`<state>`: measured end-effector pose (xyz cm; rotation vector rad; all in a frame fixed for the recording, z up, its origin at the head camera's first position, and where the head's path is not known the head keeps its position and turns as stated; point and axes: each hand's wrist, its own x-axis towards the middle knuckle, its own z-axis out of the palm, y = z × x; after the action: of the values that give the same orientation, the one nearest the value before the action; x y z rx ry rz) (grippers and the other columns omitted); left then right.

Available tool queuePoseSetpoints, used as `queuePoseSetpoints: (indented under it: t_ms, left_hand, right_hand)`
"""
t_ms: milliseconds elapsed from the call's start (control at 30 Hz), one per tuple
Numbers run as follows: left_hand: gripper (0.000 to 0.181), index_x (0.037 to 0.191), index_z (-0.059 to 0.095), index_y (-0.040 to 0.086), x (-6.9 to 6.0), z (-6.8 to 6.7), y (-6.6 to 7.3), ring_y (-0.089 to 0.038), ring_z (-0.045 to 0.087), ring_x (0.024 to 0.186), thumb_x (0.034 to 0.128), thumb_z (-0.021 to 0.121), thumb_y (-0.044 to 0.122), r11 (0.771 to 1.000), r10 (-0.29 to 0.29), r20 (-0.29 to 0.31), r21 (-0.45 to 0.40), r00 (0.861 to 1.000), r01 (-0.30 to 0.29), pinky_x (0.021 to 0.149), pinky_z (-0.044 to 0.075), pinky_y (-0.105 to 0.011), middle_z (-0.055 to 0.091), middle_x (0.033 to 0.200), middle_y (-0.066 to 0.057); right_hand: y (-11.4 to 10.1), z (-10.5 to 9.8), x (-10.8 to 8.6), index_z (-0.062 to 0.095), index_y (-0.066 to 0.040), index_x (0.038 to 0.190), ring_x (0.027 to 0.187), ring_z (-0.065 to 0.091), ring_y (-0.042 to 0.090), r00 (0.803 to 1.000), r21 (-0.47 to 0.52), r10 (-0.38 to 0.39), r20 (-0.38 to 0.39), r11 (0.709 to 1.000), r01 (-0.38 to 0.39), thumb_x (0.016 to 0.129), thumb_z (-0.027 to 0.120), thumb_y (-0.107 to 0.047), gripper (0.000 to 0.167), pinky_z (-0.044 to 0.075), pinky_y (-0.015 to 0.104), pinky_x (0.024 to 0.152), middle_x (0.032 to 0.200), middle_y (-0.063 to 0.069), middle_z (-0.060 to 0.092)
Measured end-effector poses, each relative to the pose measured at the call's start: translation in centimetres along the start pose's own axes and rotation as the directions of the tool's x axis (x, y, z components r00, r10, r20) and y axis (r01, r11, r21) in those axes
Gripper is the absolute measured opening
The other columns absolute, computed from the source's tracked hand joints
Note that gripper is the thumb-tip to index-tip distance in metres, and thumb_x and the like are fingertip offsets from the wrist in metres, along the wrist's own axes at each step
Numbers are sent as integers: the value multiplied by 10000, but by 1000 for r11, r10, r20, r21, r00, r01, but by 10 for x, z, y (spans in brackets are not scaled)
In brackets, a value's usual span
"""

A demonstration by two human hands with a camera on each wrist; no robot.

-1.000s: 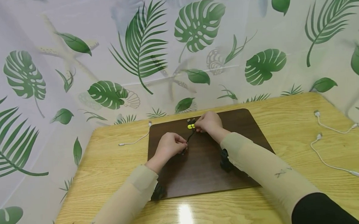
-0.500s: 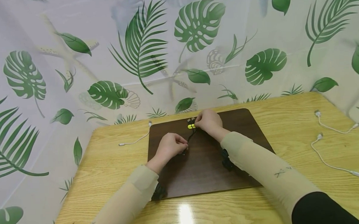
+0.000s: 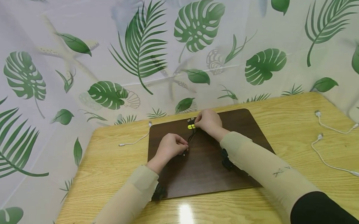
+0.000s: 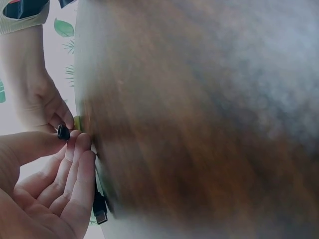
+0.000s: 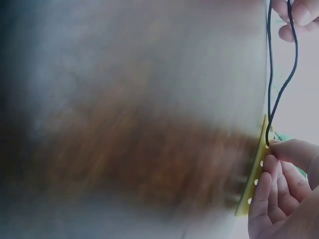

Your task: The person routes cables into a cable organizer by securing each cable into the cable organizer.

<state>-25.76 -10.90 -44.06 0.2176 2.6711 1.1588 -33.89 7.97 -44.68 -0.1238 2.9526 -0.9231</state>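
The left hand [image 3: 170,147] has its thumb and forefinger closed on a black cable just beside its small plug [image 4: 63,132], the other fingers partly bent beneath; the right hand [image 3: 210,121] has thumb and forefinger brought together on the same black cable [image 5: 294,59], at the edge of a yellow strip [image 3: 190,126]; whether those fingers also grip the strip I cannot tell.

The cable runs slack between the hands, with a second black cord [image 5: 270,59] alongside it; that cord's connector [image 4: 100,209] shows just beside the left fingers; the strip has a row of holes and sits near the far edge of a dark brown board [image 3: 196,177], with two black plugs [image 3: 190,120] with metal tips just beyond it.

The board lies on a wood-grain desk [image 3: 230,207]; one white cable [image 3: 135,142] rests by the board's left side, its upper plug near the far corner; two more white cables [image 3: 326,164] lie well apart from the board on the right; both forearms wear beige sleeves [image 3: 134,192]; behind stands a pale leaf-printed backdrop [image 3: 99,25].
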Motion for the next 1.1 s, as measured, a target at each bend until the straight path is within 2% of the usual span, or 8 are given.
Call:
queuePoseSetpoints:
  t_ms: [233, 367, 500, 600, 733, 833, 1100]
  left_hand:
    - [91, 950, 838, 9, 0, 0, -1, -108, 737, 666, 947, 776, 76, 1000, 3, -1, -9, 1000, -3, 655, 606, -248, 829, 882, -127]
    - [86, 941, 837, 9, 0, 1, -1, -103, 737, 659, 943, 781, 74, 1000, 4, -4, -11, 1000, -4, 651, 606, -246, 827, 876, -123]
    - [81, 937, 836, 9, 0, 1, -1, -111, 739, 659, 938, 785, 72, 1000, 5, -7, -9, 1000, -6, 646, 609, -248, 825, 865, -121]
    - [82, 940, 837, 8, 0, 1, 0, -117, 743, 664, 939, 785, 71, 1000, 8, -5, -7, 1000, -8, 648, 614, -251, 824, 866, -123]
    - [86, 940, 838, 6, -1, -1, 1, -110, 736, 663, 941, 784, 73, 1000, 9, -2, -5, 1000, -9, 649, 613, -247, 823, 864, -126]
    - [89, 939, 837, 4, -1, -1, 0, -99, 724, 653, 941, 782, 74, 1000, 10, 1, -1, 1000, -10, 643, 610, -247, 821, 854, -126]
    - [88, 934, 841, 19, 2, -1, -3, -96, 720, 650, 950, 789, 88, 1000, 3, 29, 8, 1000, -4, 652, 627, -267, 819, 856, -122]
  right_hand:
    - [-6, -2, -2, 828, -102, 858, 832, 693, 239, 998, -98, -54, 19, 994, 56, 940, 702, -115, 151, 603, 420, 773, 952, 61, 806]
    - [-11, -2, -2, 804, -106, 811, 791, 679, 224, 996, -183, -81, 23, 979, 84, 927, 666, -72, 184, 599, 408, 725, 889, 45, 788]
    - [-16, -2, -1, 712, -108, 723, 706, 602, 195, 992, -277, -128, 16, 952, 128, 943, 599, -17, 264, 559, 380, 649, 787, 35, 711]
    - [-19, -1, 0, 603, -132, 667, 669, 509, 178, 989, -315, -143, 32, 938, 146, 977, 555, 10, 345, 481, 339, 603, 726, 18, 606]
    - [-21, -3, 3, 511, -152, 631, 655, 432, 175, 988, -311, -142, 59, 938, 153, 976, 569, 15, 388, 389, 314, 577, 684, 5, 498]
    - [-19, -5, 4, 526, -142, 628, 655, 440, 175, 988, -282, -140, 71, 947, 154, 958, 624, 0, 372, 381, 309, 582, 678, 5, 494]
    - [-16, -7, 2, 711, -92, 760, 725, 588, 198, 989, -236, -124, 81, 962, 140, 946, 736, -63, 190, 521, 348, 672, 785, 36, 673]
